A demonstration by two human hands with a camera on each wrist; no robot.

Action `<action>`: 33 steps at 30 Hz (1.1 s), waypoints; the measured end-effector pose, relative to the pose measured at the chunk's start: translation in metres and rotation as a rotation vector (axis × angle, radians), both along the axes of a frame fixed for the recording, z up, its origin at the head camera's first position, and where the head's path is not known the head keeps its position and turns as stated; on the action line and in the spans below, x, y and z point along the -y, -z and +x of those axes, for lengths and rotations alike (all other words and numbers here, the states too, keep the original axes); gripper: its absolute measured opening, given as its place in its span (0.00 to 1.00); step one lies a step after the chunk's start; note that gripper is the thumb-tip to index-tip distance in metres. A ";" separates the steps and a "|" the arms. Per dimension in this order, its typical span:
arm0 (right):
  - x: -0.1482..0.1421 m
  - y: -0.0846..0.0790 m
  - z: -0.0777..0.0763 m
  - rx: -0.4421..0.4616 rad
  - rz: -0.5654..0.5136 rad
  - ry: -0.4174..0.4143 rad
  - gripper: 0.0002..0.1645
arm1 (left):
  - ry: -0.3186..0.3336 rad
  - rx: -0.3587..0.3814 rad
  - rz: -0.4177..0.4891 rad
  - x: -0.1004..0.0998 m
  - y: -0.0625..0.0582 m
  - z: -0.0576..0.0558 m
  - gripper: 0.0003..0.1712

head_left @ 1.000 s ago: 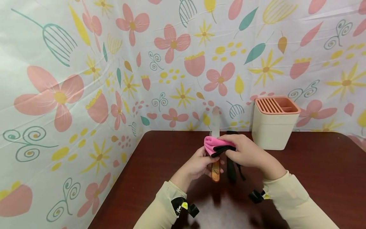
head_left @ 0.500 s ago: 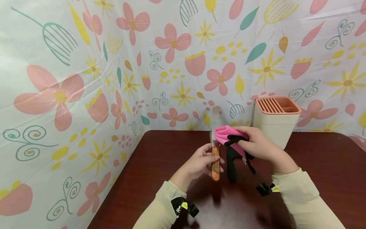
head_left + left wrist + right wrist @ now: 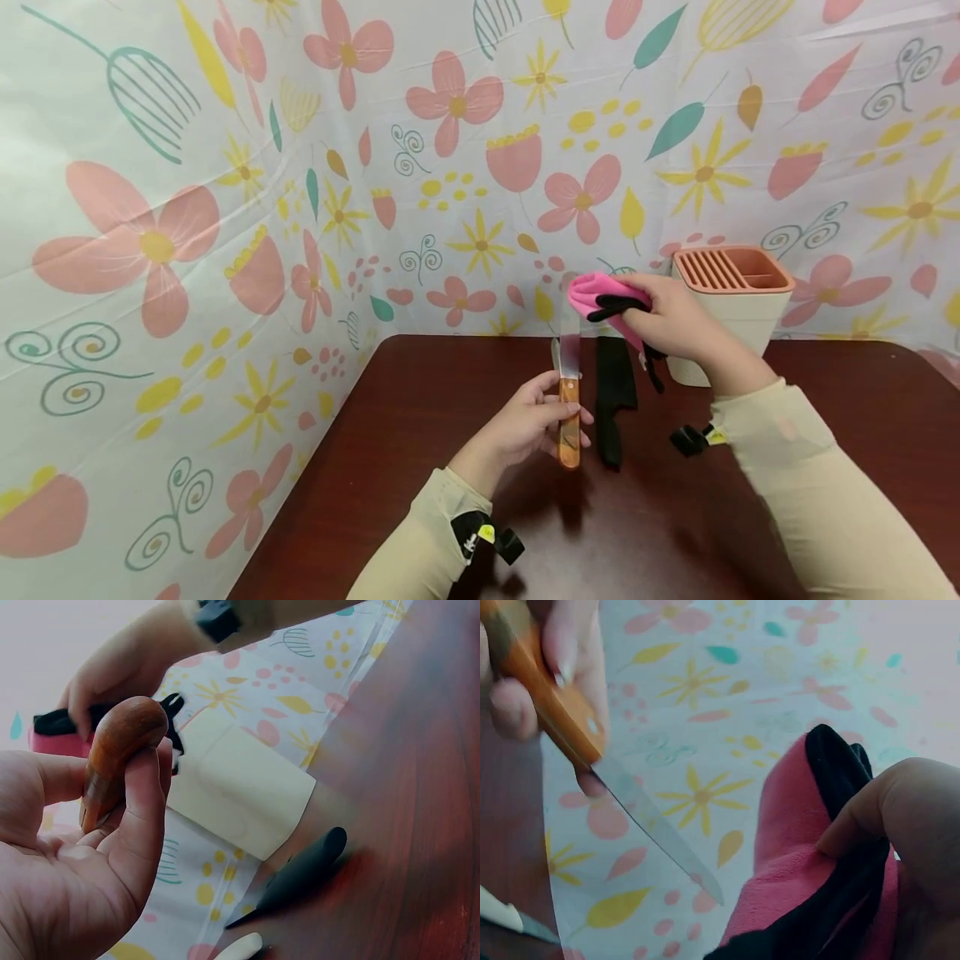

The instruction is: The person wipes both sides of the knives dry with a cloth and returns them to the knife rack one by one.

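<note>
My left hand point(image 3: 517, 429) grips a knife by its orange-brown handle point(image 3: 570, 433), blade point(image 3: 571, 354) pointing up and away. In the left wrist view the butt of the handle point(image 3: 124, 742) sticks out between thumb and fingers. My right hand point(image 3: 667, 315) pinches a folded pink cloth point(image 3: 588, 292) with black edging, up beside the blade's tip. From the right wrist, a gap shows between the blade point(image 3: 660, 832) and the cloth point(image 3: 787, 840). A black cleaver point(image 3: 615, 383) lies on the table just right of the knife.
A cream knife holder point(image 3: 727, 321) with a slotted orange top stands at the back right, partly behind my right hand. Another knife with a white handle point(image 3: 240, 947) lies left of the cleaver. Flower-printed cloth walls border the dark red table point(image 3: 420, 375) behind and left.
My right hand has moved the cloth off the lower blade, right and then up towards the tip, uncovering the blade and the cleaver. My left hand keeps its grip on the handle, almost still.
</note>
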State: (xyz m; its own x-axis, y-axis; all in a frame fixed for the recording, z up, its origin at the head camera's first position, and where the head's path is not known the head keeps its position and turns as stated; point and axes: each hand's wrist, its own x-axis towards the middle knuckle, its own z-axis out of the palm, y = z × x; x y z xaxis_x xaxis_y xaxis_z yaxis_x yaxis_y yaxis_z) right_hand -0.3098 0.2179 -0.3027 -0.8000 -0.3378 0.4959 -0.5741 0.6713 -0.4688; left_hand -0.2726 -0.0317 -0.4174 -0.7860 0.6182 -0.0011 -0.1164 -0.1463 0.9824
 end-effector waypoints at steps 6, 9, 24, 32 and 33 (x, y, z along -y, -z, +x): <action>0.012 -0.026 -0.030 0.105 0.097 0.027 0.30 | 0.014 0.009 0.009 0.000 0.001 0.000 0.25; 0.016 -0.035 -0.046 0.118 0.144 0.049 0.30 | 0.017 0.006 0.016 0.000 0.001 0.000 0.25; 0.056 -0.018 -0.099 -0.020 0.338 0.071 0.28 | 0.014 0.029 0.002 0.000 0.002 0.000 0.25; 0.071 -0.001 -0.102 -0.024 0.333 0.106 0.31 | 0.021 0.029 0.030 0.000 0.000 0.001 0.21; 0.072 0.001 -0.102 -0.018 0.327 0.108 0.31 | 0.025 0.026 0.038 0.000 0.000 0.000 0.20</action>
State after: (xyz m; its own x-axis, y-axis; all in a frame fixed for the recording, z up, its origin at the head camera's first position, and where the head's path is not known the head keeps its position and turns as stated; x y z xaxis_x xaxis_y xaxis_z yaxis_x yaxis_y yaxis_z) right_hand -0.4117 0.1462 -0.3035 -0.8318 -0.3952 0.3897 -0.4978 0.8418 -0.2089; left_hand -0.2721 -0.0316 -0.4170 -0.7705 0.6374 0.0026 -0.1462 -0.1806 0.9726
